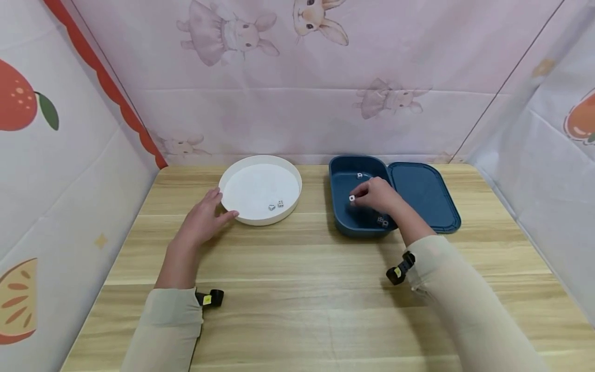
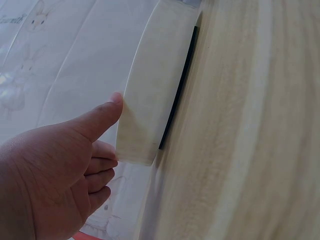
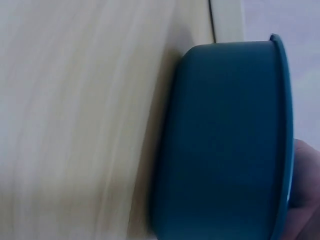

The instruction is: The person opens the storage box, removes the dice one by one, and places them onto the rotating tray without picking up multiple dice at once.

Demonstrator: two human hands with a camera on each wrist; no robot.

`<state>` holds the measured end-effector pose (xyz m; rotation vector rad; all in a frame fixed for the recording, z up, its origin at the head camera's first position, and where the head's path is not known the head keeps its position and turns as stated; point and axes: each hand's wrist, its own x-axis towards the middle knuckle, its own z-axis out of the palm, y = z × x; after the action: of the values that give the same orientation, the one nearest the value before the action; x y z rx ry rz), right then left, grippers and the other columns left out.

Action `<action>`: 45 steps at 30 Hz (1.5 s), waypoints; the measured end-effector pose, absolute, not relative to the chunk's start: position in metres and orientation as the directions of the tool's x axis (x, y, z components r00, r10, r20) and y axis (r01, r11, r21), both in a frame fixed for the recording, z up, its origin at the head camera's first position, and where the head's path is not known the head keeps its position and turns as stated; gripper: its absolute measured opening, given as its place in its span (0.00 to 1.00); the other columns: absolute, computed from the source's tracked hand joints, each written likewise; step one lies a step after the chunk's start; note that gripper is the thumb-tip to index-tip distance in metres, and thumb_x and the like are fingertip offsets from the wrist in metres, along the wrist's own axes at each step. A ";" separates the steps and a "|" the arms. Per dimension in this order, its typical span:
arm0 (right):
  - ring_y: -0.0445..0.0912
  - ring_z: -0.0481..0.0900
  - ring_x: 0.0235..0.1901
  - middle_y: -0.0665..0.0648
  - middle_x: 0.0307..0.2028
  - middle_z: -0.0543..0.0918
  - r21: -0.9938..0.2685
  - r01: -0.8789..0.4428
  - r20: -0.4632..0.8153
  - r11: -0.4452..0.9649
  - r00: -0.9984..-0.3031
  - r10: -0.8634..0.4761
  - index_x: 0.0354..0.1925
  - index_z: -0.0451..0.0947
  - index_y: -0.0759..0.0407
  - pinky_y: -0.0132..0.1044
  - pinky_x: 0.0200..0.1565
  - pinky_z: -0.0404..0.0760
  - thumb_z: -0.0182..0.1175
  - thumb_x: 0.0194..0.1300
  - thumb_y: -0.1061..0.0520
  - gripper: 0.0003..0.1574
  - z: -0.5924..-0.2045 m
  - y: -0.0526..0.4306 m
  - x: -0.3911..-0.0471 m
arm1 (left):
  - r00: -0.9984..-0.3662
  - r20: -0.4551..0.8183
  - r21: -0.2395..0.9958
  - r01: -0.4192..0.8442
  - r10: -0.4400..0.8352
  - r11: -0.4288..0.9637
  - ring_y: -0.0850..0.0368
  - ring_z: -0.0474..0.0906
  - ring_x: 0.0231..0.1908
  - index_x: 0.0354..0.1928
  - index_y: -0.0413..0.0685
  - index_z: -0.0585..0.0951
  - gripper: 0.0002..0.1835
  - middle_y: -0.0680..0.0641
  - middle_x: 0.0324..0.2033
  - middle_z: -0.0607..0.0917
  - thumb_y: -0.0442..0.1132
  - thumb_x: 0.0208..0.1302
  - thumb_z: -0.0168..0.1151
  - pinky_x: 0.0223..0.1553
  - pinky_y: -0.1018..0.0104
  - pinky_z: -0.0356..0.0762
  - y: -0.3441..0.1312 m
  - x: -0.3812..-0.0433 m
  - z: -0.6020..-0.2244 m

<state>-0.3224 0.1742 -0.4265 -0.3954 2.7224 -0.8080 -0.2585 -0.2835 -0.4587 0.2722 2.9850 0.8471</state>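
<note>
A round white tray (image 1: 260, 221) stands at the back left with two white dice, one of them a die (image 1: 280, 204) near its front right rim. My left hand (image 1: 202, 219) rests against the tray's left rim, thumb and fingers spread apart; the left wrist view shows this hand (image 2: 60, 170) touching the outer wall. Over a blue box (image 1: 341, 206), my right hand (image 1: 378, 195) pinches a white die (image 1: 351, 198) between its fingertips. Inside the box lie several more dice, including a die (image 1: 360, 175) at the back. In the right wrist view, the box wall (image 3: 225, 140) hides most of that hand.
A flat blue lid (image 1: 420, 191) lies on the wooden table (image 1: 297, 289) against the box's right side. Behind both containers rises a pink cloth wall (image 1: 297, 119) with rabbit prints. White printed cloth hangs at the left and right of the table.
</note>
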 end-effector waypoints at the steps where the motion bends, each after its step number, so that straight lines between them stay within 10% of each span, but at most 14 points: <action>1: 0.48 0.83 0.45 0.54 0.45 0.88 -0.585 -0.166 -0.177 0.794 -0.929 -0.324 0.49 0.86 0.54 0.47 0.50 0.83 0.66 0.65 0.51 0.16 -0.426 0.174 -0.322 | -0.984 0.022 0.524 0.160 0.175 0.837 0.39 0.46 0.76 0.76 0.42 0.57 0.46 0.39 0.76 0.55 0.60 0.65 0.61 0.73 0.39 0.50 -0.284 -0.259 -0.459; 16: 0.47 0.79 0.42 0.53 0.45 0.87 -0.782 -0.151 0.022 0.605 -0.976 -0.216 0.47 0.87 0.51 0.41 0.46 0.82 0.67 0.63 0.43 0.20 -0.409 0.120 -0.310 | -0.986 0.003 0.537 0.144 0.169 0.831 0.40 0.46 0.76 0.76 0.40 0.56 0.46 0.37 0.76 0.55 0.58 0.65 0.62 0.73 0.39 0.50 -0.284 -0.258 -0.457; 45: 0.42 0.81 0.41 0.49 0.41 0.88 -0.758 -0.243 0.068 0.605 -0.952 -0.298 0.49 0.86 0.53 0.30 0.42 0.84 0.67 0.64 0.48 0.17 -0.451 -0.011 -0.315 | -0.989 -0.038 0.533 0.100 0.142 0.840 0.40 0.43 0.77 0.75 0.38 0.55 0.47 0.37 0.76 0.52 0.58 0.65 0.62 0.73 0.39 0.49 -0.281 -0.256 -0.453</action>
<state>-0.3151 -0.0106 -0.4510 -0.4648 2.7553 -1.2868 -0.2560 -0.2806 -0.4532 0.1943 2.9400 0.8450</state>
